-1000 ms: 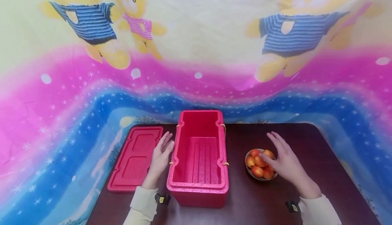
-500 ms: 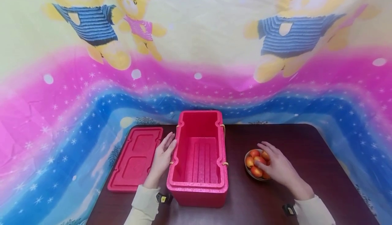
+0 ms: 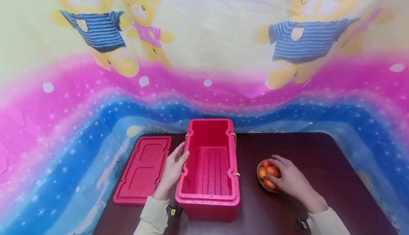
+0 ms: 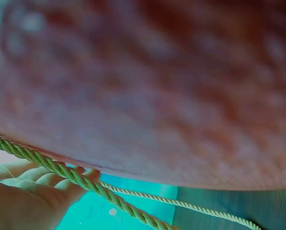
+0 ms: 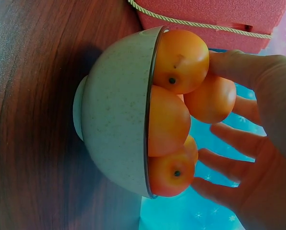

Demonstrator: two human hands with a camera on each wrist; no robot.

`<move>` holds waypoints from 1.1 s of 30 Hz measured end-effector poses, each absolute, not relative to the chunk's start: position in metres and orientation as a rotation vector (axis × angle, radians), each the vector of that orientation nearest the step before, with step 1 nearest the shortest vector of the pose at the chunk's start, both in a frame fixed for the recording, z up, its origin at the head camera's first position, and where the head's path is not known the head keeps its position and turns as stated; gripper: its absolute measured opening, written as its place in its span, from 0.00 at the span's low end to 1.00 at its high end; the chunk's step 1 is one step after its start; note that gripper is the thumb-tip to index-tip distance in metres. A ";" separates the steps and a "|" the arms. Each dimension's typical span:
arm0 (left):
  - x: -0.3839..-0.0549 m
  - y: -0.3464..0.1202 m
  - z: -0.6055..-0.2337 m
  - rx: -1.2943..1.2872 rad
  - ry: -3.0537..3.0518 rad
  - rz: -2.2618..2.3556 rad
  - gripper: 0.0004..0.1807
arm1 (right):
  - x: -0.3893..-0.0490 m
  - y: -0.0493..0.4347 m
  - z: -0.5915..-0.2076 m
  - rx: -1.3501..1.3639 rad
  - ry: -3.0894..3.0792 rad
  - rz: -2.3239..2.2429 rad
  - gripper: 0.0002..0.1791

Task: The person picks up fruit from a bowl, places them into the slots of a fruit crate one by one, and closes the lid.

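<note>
Table [image 3: 271, 217] carries a red box [image 3: 209, 212], its lid [image 3: 145, 178] off beside it. Left hand [image 3: 172, 171] lies unclenched along the box's side; right hand [image 3: 290, 176] arches over a bowl [image 5: 116, 105] of heaped fruit [image 5: 169, 122], grasp uncertain. Uncovering looks done, fruit-picking barely begun. A yellow label [image 3: 173, 212] at the left wrist is illegible.

— What has been changed at lower right?
— The right hand [image 3: 290, 177] has been brought left, closer over the speckled bowl [image 5: 116, 110]; more of its red-yellow fruits [image 5: 169, 122] are covered from the head view.
— And near lower centre?
— The left hand [image 3: 172, 171] has been shifted rightward, its thumb overlapping the red box's [image 3: 209, 211] left rim.
</note>
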State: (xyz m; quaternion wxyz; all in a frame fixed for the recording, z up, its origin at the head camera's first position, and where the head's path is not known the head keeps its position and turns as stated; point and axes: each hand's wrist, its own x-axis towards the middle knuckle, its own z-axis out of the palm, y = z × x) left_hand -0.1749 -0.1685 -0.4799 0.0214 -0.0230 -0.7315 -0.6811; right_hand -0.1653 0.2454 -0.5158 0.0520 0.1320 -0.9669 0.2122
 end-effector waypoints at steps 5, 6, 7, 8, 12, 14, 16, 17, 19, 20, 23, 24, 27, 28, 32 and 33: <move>-0.173 -0.168 -0.481 -0.102 -2.280 -2.074 0.34 | -0.164 0.243 -0.515 0.394 -2.939 0.581 0.30; -0.173 -0.168 -0.481 -0.105 -2.280 -2.077 0.34 | -0.164 0.243 -0.515 0.390 -2.942 0.572 0.30; -0.173 -0.168 -0.482 -0.104 -2.281 -2.079 0.34 | -0.163 0.242 -0.515 0.386 -2.947 0.564 0.31; -0.173 -0.168 -0.483 -0.098 -2.284 -2.081 0.34 | -0.163 0.242 -0.515 0.390 -2.949 0.560 0.31; -0.173 -0.169 -0.485 -0.096 -2.285 -2.086 0.34 | -0.163 0.241 -0.514 0.402 -2.962 0.556 0.30; -0.173 -0.169 -0.485 -0.103 -2.280 -2.091 0.33 | -0.163 0.241 -0.513 0.410 -2.963 0.550 0.29; -0.174 -0.169 -0.484 -0.114 -2.277 -2.088 0.33 | -0.164 0.241 -0.513 0.413 -2.968 0.541 0.29; -0.175 -0.168 -0.484 -0.119 -2.278 -2.082 0.33 | -0.164 0.241 -0.513 0.414 -2.971 0.537 0.29; -0.176 -0.168 -0.483 -0.121 -2.277 -2.077 0.33 | -0.165 0.241 -0.512 0.420 -2.976 0.535 0.29; -0.176 -0.168 -0.483 -0.117 -2.279 -2.074 0.33 | -0.166 0.241 -0.512 0.417 -2.982 0.536 0.29; -0.176 -0.169 -0.482 -0.110 -2.289 -2.072 0.33 | -0.167 0.241 -0.511 0.416 -2.991 0.546 0.30; -0.176 -0.169 -0.481 -0.109 -2.292 -2.071 0.33 | -0.167 0.241 -0.511 0.414 -2.993 0.547 0.30; -0.177 -0.169 -0.480 -0.120 -2.307 -2.054 0.33 | -0.168 0.241 -0.510 0.415 -2.988 0.551 0.30; -0.177 -0.169 -0.479 -0.120 -2.316 -2.045 0.32 | -0.168 0.241 -0.510 0.416 -2.986 0.548 0.30; -0.176 -0.170 -0.478 -0.119 -2.343 -2.021 0.32 | -0.166 0.241 -0.508 0.408 -2.990 0.556 0.29; -0.176 -0.170 -0.479 -0.116 -2.350 -2.016 0.31 | -0.165 0.241 -0.507 0.405 -2.993 0.563 0.29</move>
